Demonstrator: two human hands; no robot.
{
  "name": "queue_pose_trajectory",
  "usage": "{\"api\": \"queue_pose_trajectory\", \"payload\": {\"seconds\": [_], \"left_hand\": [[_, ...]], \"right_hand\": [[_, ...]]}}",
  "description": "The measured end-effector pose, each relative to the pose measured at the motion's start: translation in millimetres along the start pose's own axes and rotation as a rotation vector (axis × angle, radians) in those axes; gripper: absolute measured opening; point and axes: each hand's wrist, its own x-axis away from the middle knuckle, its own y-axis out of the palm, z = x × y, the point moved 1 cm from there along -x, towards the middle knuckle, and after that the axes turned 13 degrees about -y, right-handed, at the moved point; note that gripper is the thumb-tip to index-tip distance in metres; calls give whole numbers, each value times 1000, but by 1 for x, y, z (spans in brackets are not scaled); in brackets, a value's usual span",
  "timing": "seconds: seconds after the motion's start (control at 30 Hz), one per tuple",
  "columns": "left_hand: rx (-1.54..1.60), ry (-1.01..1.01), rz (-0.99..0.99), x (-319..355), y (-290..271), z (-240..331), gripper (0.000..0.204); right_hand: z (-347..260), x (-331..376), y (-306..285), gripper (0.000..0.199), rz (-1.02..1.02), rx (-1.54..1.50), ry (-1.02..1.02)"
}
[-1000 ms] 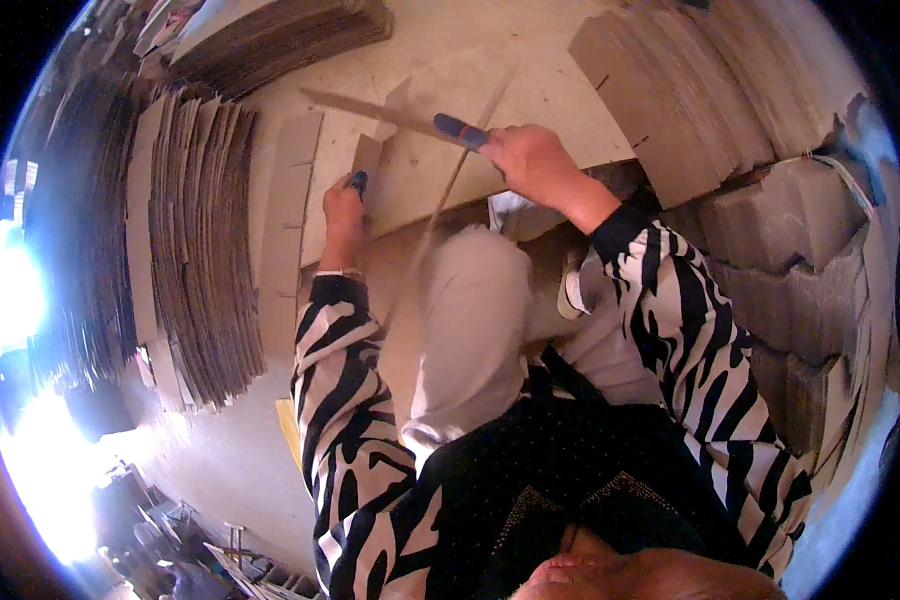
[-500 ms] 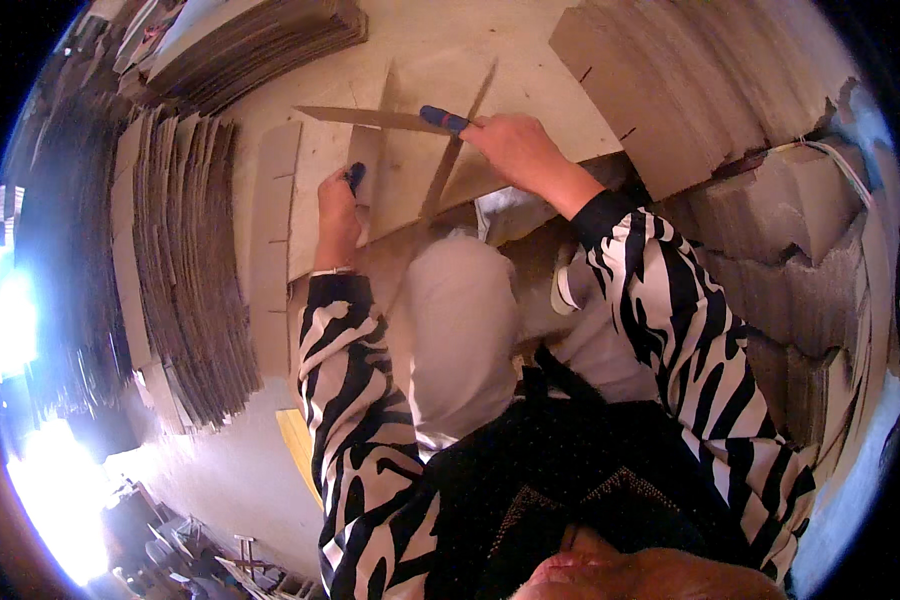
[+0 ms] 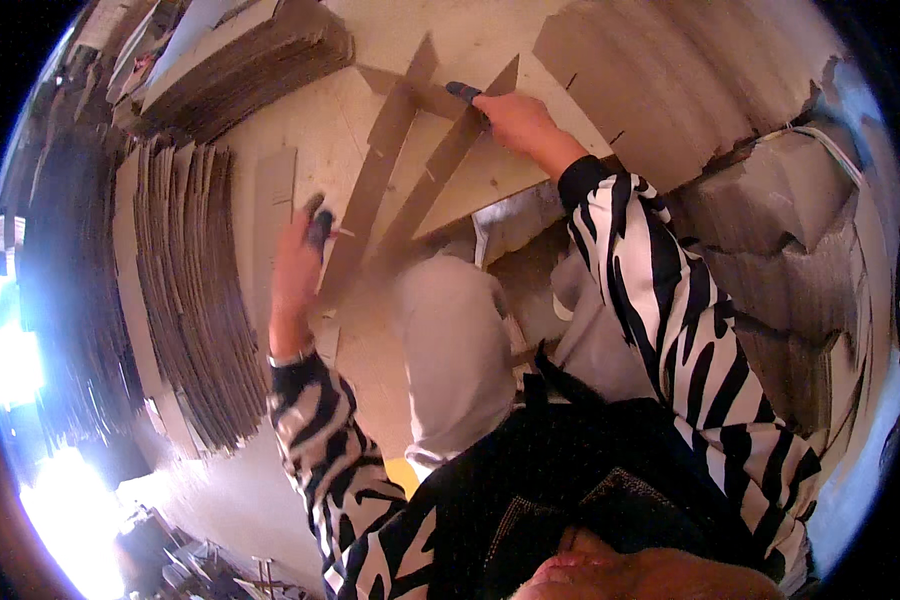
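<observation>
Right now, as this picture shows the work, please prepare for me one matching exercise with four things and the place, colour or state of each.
Things:
1. left hand
2. right sleeve
3. right hand
4. trousers

Descriptions:
A. at the crossed cardboard strips
B. pale, without stripes
C. blurred, to the left of the cardboard strips
D. black-and-white pattern

Right pairs: 1-C, 2-D, 3-A, 4-B

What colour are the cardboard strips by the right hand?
Brown; the cardboard strips by the right hand show best in the head view.
</observation>
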Motion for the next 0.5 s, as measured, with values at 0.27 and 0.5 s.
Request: {"api": "queue_pose_trajectory", "payload": {"seconds": [0.27, 0.5], "left_hand": [[213, 101, 631, 126, 10, -149, 50], [70, 229, 621, 11, 82, -80, 46]], "right_hand": [[36, 84, -35, 56, 359, -151, 181], [97, 186, -50, 52, 307, 435, 347]]}}
